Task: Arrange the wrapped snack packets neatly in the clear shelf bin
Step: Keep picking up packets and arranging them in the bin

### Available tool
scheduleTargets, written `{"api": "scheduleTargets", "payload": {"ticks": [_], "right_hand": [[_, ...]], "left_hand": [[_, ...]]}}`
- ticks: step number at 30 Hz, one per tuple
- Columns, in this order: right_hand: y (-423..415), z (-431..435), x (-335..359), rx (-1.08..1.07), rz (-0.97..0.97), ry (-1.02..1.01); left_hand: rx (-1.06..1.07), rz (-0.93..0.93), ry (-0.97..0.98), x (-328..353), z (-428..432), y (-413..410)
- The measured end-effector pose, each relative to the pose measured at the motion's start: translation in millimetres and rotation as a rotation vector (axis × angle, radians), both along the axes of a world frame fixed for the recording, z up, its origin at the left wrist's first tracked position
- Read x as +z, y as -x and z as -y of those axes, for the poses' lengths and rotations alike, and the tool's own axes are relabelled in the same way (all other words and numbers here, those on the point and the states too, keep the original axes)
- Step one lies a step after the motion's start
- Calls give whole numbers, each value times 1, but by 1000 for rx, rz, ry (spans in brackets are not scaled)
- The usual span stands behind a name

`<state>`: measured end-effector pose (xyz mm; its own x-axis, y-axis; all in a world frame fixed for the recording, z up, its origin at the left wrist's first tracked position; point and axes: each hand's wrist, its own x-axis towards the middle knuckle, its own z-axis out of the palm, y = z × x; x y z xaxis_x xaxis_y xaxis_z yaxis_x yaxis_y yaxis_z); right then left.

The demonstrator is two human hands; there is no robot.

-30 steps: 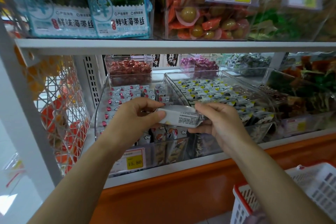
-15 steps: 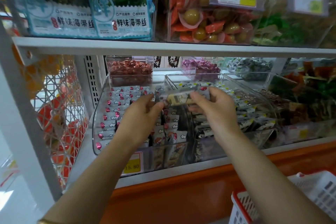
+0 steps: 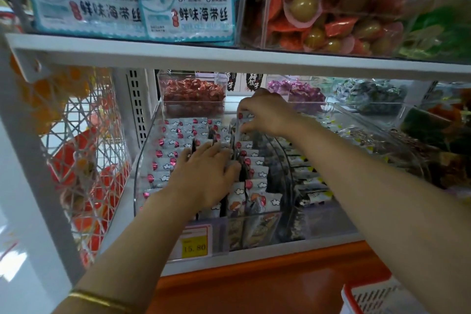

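- Left hand (image 3: 206, 176) lies flat with straight fingers, pressing on the standing rows of white wrapped snack packets with red dots (image 3: 165, 164) inside the clear plastic shelf bin (image 3: 144, 160).
- Right hand (image 3: 266, 115) pinches one white packet (image 3: 242, 120) at the bin's 12 o'clock end.
- Risk: lifting the left hand probably lets upright packets topple toward 6 o'clock.
- Risk: forcing the pinched packet down may buckle its neighbours.
- Risk: a slip toward 3 o'clock could drop it into the adjoining clear bin of dark packets (image 3: 313, 186), just beside.
- Clearance: the white upper shelf (image 3: 229, 58) at 12 o'clock limits lift. Open room lies toward 6 o'clock.
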<state>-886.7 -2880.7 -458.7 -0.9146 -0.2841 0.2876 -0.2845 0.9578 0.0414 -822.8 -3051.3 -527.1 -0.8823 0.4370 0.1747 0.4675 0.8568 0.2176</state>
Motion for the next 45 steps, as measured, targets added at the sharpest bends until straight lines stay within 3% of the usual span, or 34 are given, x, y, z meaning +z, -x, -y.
{"api": "scheduleTargets", "payload": {"ticks": [6,9,11,15,23,26,31,37,41,45], "right_hand": [[19,16,-7,-63,281,-344],[25,19,-4,-32,381,-328],[28,17,3,27,349,-228],[37,12,7,-9,88,-52],[40,26,-11,-139,72,-284],[33,24,-9,-129,50,-253],[17,13,8,-123,-80,66],[-50,-5,0,-124,-390,639],[-110,-9,-15,-90,-282,1260],[-151,-11,-20,-49,-122,1624]], "left_hand": [[-10,30,-60,0,1,1],[-20,53,-76,2,3,2],[-34,63,-85,3,3,2],[-50,58,-131,6,4,1],[-42,32,-151,9,2,-3],[-49,15,-171,10,2,-4],[-45,0,-248,12,6,-5],[1,-94,-503,25,5,-18],[12,-57,-721,34,5,-40],[-35,184,-897,37,4,-59]]}}
